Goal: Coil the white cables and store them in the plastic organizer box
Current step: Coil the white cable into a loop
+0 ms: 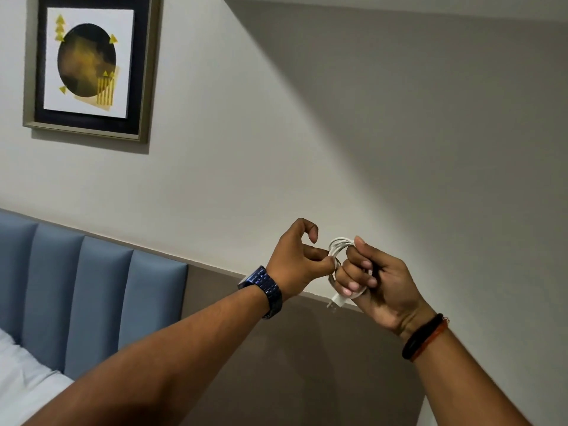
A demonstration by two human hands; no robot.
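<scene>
Your right grip (381, 284) is curled round the coil (338, 245); your left grip (295, 259) pinches a strand beside the coil. Lose that pinch and the loops likely spring loose.

White-sheeted bed (21, 382) in lower left corner, blue padded headboard (92, 296) behind it

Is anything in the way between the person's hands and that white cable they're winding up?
Nothing visible. The right hand holds the coiled white cable, fingers curled round its loops, and the left hand pinches a strand at the coil's side. The organizer box is not in view, so the way there cannot be judged.
</scene>
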